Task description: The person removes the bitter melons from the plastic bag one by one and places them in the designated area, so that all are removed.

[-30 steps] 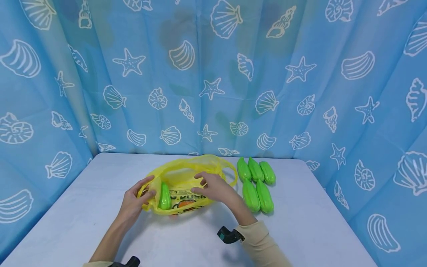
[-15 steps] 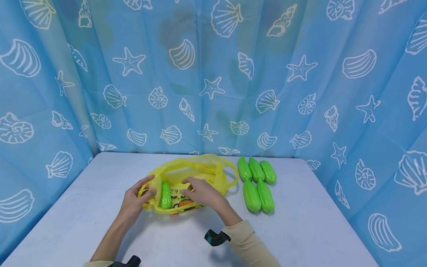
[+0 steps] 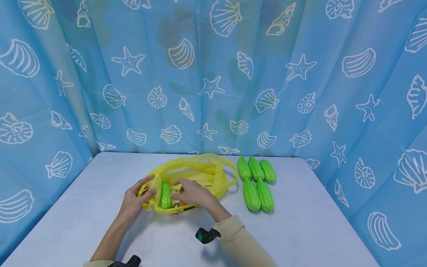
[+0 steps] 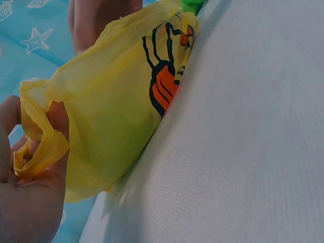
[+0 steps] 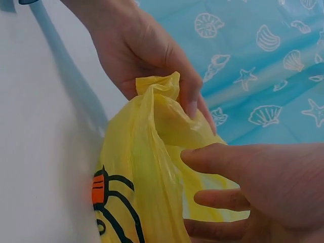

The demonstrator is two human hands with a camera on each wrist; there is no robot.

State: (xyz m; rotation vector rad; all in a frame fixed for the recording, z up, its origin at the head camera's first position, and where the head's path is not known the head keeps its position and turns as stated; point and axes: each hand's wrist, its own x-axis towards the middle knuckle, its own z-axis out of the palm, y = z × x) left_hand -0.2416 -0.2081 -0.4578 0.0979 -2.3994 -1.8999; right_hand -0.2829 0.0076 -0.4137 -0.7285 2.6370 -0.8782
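Observation:
A yellow plastic bag (image 3: 203,168) lies on the table with its mouth facing up and toward me. My left hand (image 3: 131,199) grips the left end of its rim; in the left wrist view a twisted handle (image 4: 43,147) passes between thumb and fingers. Inside the bag, by that hand, sits a shiny, ridged green object (image 3: 165,195), long and plump like a vegetable. My right hand (image 3: 193,193) reaches over the bag's mouth, fingers spread and loosely bent, close to the green object's right side. From the right wrist view, nothing shows between the right fingers (image 5: 217,159).
Several similar green objects (image 3: 256,185) lie in two rows right of the bag. The white table (image 3: 300,230) ends at a blue curtain (image 3: 213,107) with white shell and starfish prints. Black wrist cameras (image 3: 207,235) sit at the cuffs.
My right hand has moved left across the bag's mouth, up to the green object inside. The left hand keeps its grip on the rim, and the bag has barely shifted.

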